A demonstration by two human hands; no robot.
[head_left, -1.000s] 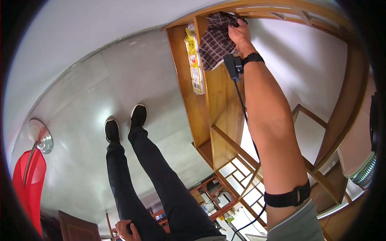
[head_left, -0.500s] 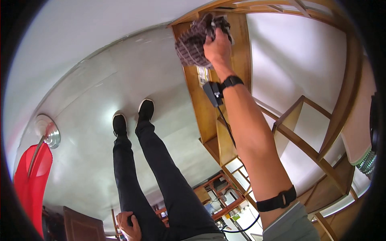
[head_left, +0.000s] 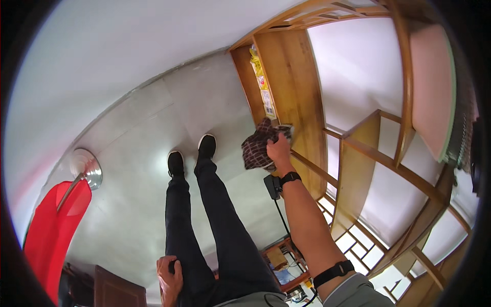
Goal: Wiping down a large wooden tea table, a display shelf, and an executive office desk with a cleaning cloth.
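The dark brown, pale-checked fabric cloth (head_left: 257,152) hangs beside the lower end of the yellowish-brown wooden shelf unit (head_left: 292,77). It looks light, soft and limp, unlikely to break; a bunched fold seems the surest hold. The right hand (head_left: 279,151) grasps it at one side, most of the cloth spilling toward nine o'clock from the knuckles. At seven o'clock in the view, the left hand (head_left: 169,281) curls by the black-trousered leg (head_left: 179,220); whether it grips anything cannot be told.

Right hand (head_left: 279,150) clenched — outstretched, left hand (head_left: 169,279) low
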